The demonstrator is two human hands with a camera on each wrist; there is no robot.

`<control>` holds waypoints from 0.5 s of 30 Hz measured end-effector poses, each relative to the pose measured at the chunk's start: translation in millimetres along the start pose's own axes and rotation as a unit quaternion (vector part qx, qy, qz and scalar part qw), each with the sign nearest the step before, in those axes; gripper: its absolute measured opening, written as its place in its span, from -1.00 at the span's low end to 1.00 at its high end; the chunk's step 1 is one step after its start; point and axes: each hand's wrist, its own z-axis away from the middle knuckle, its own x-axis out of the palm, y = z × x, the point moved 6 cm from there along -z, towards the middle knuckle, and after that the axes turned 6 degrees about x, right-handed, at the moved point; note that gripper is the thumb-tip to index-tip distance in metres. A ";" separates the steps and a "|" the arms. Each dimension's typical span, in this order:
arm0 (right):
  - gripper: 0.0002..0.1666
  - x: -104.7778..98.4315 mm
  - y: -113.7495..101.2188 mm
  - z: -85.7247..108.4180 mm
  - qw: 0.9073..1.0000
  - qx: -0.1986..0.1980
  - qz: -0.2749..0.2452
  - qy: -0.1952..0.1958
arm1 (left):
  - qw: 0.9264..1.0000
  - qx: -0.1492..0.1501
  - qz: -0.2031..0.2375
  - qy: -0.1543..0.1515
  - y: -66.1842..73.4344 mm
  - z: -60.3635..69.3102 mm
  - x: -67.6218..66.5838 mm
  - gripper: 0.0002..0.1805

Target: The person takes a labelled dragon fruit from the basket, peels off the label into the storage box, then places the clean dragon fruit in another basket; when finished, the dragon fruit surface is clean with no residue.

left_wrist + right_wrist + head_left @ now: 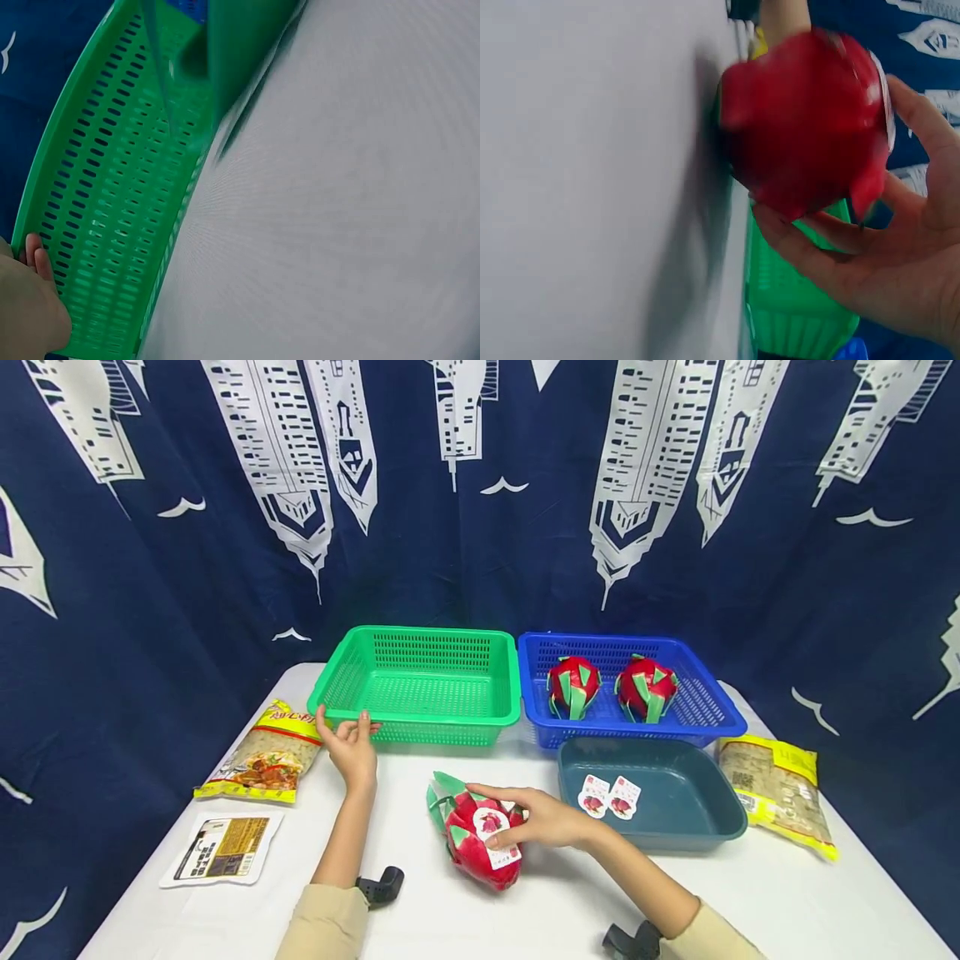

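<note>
My right hand grips a red dragon fruit with green leaf tips, thumb and fingers spread around its side. Two white stickers show on the fruit. In the right wrist view the dragon fruit looks lifted off the white table, with a shadow beneath. At the front left corner of the green basket, my left hand holds the rim. The left wrist view shows its fingertips over the basket's edge. No items lie inside this basket.
A blue basket holds two dragon fruits. Before it stands a dark teal tray with two stickers. Yellow-topped food bags lie at both sides, and a flat white packet at the left.
</note>
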 end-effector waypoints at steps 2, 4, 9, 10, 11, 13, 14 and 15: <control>-0.14 -5.1 -2.3 -4.4 1.000 -0.020 0.014 0.020 | 1.000 0.004 0.003 0.002 -0.1 -0.4 -0.6 -0.18; -0.12 -8.1 -3.4 -7.2 0.999 -0.032 0.020 0.030 | 1.000 0.007 0.006 0.002 -0.6 -0.6 -0.9 -0.18; 0.02 -7.9 -3.5 -7.1 0.998 -0.063 0.026 0.018 | 1.000 0.003 0.008 -0.005 -3.0 0.3 -0.8 -0.17; 0.05 -8.1 -3.6 -6.2 0.997 -0.068 0.035 0.018 | 1.000 0.003 0.007 -0.007 -3.2 0.4 -0.7 -0.17; 0.06 -8.4 -3.4 -5.4 0.996 -0.076 0.043 0.017 | 1.000 0.002 0.007 -0.007 -3.4 0.4 -0.7 -0.17; 0.06 -9.7 -2.8 -3.4 0.995 -0.080 0.062 0.018 | 1.000 0.001 0.005 -0.006 -3.3 0.0 -0.6 -0.17; 0.04 -10.6 -2.0 -2.3 0.994 -0.076 0.072 0.021 | 1.000 0.001 0.004 -0.005 -3.1 -0.4 -0.5 -0.17; 0.02 -11.5 -0.3 -1.1 0.994 -0.069 0.084 0.026 | 1.000 0.000 0.002 -0.005 -2.5 -0.7 -0.3 -0.17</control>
